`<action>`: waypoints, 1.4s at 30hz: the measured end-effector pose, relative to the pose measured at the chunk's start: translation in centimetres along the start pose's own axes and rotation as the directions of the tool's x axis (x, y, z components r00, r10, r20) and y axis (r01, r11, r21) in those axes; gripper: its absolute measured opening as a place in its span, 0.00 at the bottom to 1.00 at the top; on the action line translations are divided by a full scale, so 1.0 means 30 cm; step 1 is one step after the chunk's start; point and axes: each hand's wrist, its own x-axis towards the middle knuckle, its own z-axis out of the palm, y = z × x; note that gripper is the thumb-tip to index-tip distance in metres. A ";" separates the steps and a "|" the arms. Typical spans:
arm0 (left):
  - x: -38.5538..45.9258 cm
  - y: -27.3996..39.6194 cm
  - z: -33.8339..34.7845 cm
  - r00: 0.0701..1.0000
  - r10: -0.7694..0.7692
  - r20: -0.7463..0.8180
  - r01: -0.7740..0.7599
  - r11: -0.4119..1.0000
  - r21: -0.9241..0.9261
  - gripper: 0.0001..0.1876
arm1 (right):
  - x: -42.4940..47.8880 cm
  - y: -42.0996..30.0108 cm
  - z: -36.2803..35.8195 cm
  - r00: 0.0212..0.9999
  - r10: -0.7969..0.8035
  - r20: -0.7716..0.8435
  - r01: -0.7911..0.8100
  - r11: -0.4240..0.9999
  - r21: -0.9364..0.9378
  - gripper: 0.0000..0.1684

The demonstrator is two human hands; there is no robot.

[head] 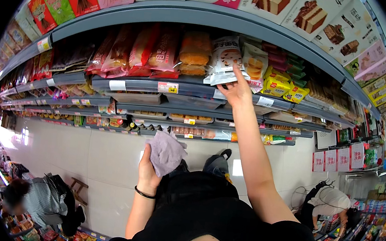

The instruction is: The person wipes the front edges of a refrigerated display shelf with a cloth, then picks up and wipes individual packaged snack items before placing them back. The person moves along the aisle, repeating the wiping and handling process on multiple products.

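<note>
My left hand (149, 172) holds a folded light purple cloth (166, 153) in front of my body, below the shelves. Up at the snack shelf, my right hand (237, 90) has its fingers against the lower part of a white bread package (226, 58); whether they grip it is hard to see. Just left of that package stand orange-brown packaged breads (195, 53). To its right are a pale bag with round biscuits pictured (254, 63) and yellow snack packs (277, 83). Red and clear bread packages (163, 52) lie farther left.
A grey shelf edge (197, 11) carrying boxed snacks runs above my right hand. Lower shelves hold plastic bins (195, 101). One person (43, 200) is at the lower left beside a wooden stool (79, 190); another person (332, 202) bends over shelves at the right.
</note>
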 end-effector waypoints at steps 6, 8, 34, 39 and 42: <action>0.011 0.011 0.036 0.998 0.036 -0.054 -0.032 0.997 0.070 0.33 | 0.051 0.025 0.032 0.996 0.050 -0.076 -0.045 0.997 0.055 0.31; 0.019 0.013 0.046 0.996 0.060 -0.069 -0.052 0.993 0.109 0.32 | 0.061 0.028 0.023 1.000 0.003 -0.012 -0.002 0.992 0.125 0.33; 0.309 -0.154 0.672 0.646 0.390 0.656 -0.609 -0.255 0.751 0.28 | -0.524 -0.101 -0.124 0.928 -0.129 0.350 0.155 0.987 -0.045 0.37; 0.321 -0.223 0.806 0.612 0.085 0.786 -0.603 -0.592 0.534 0.34 | -0.559 -0.113 -0.147 0.929 -0.144 0.340 0.134 0.990 0.054 0.34; 0.256 -0.303 0.784 0.590 0.002 0.807 -0.662 -0.570 0.486 0.36 | -0.534 -0.087 -0.206 0.956 -0.117 0.269 0.106 0.993 0.055 0.32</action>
